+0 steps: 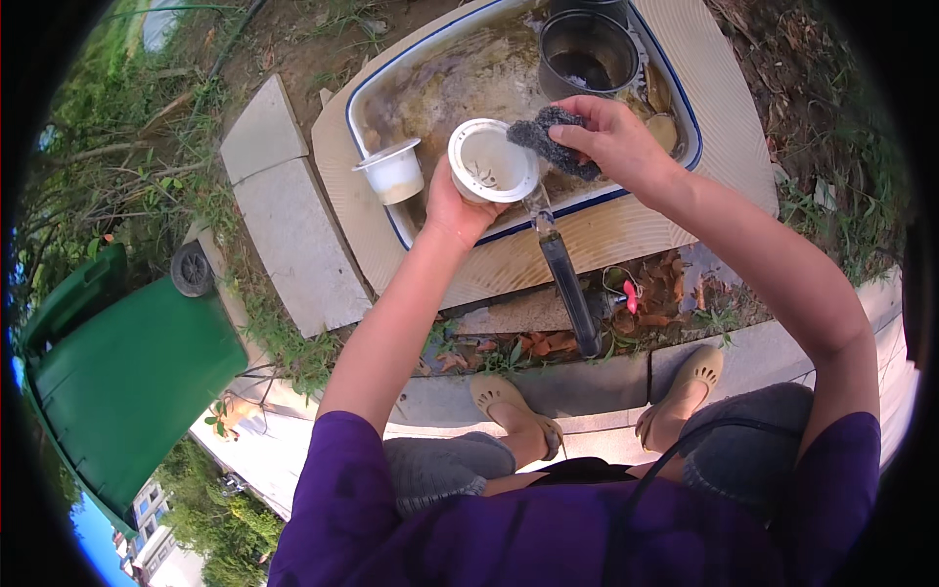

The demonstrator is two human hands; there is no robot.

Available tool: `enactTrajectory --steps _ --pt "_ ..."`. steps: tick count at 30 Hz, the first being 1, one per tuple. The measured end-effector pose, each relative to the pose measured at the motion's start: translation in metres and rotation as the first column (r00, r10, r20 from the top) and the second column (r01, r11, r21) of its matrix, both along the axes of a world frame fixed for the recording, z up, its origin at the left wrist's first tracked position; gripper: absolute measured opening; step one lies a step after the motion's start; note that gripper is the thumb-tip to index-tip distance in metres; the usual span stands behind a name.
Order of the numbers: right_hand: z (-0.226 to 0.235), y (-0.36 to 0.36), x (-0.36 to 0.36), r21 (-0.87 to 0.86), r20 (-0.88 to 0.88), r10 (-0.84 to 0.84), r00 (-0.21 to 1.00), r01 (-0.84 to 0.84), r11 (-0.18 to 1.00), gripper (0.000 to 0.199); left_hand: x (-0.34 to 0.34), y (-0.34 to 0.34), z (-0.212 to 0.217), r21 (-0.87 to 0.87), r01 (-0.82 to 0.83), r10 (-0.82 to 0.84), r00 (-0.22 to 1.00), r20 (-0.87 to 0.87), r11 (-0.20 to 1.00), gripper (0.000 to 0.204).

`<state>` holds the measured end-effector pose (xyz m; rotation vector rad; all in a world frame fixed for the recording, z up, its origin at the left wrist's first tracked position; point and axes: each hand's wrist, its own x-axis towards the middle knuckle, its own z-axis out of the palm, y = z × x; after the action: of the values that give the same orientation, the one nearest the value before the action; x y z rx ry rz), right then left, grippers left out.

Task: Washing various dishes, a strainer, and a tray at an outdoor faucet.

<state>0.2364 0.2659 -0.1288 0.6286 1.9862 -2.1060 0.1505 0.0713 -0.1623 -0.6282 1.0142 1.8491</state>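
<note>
My left hand [456, 207] grips a white plastic cup [492, 160] from below, its mouth tilted toward me over the near rim of a white basin [391, 73] with a blue edge. My right hand [616, 137] pinches a dark scouring pad [555, 142] against the cup's right rim. A thin stream of water runs from a black hose [569, 293] that rises just under the cup. A second white cup [392, 172] stands in the basin's left corner, apart from both hands.
A dark metal pot [588, 52] sits in the basin's murky water at the far right. The basin rests on cardboard [704, 108] beside concrete slabs [293, 225]. A green wheeled bin [127, 382] lies at the left. My sandalled feet [514, 406] rest on a concrete kerb.
</note>
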Motion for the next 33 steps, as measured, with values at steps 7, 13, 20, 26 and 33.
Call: enactTrajectory --steps 7,13,20,26,33 --pt "-0.003 -0.022 -0.006 -0.029 0.192 -0.155 0.969 0.164 0.986 0.028 0.025 0.016 0.002 -0.013 0.144 -0.144 0.989 -0.018 0.99 0.045" --pt "0.021 -0.033 0.006 0.093 -0.235 -0.014 0.972 0.037 0.995 0.029 0.008 0.005 -0.005 0.038 0.108 -0.109 0.994 0.026 0.993 0.041" --pt "0.002 -0.02 -0.019 0.552 -0.409 0.358 0.839 -0.084 0.829 0.03 0.025 0.019 -0.002 -0.109 0.183 -0.174 0.981 0.085 0.977 0.036" --pt "-0.011 -0.006 0.024 0.491 -0.205 0.368 0.907 -0.23 0.84 0.028 0.019 0.004 0.013 -0.185 0.086 -0.08 0.996 0.039 0.979 0.043" --pt "0.013 -0.034 0.025 0.44 -0.424 0.431 0.797 -0.235 0.867 0.029 0.028 0.006 -0.005 -0.035 0.129 -0.133 0.981 -0.139 0.991 0.041"
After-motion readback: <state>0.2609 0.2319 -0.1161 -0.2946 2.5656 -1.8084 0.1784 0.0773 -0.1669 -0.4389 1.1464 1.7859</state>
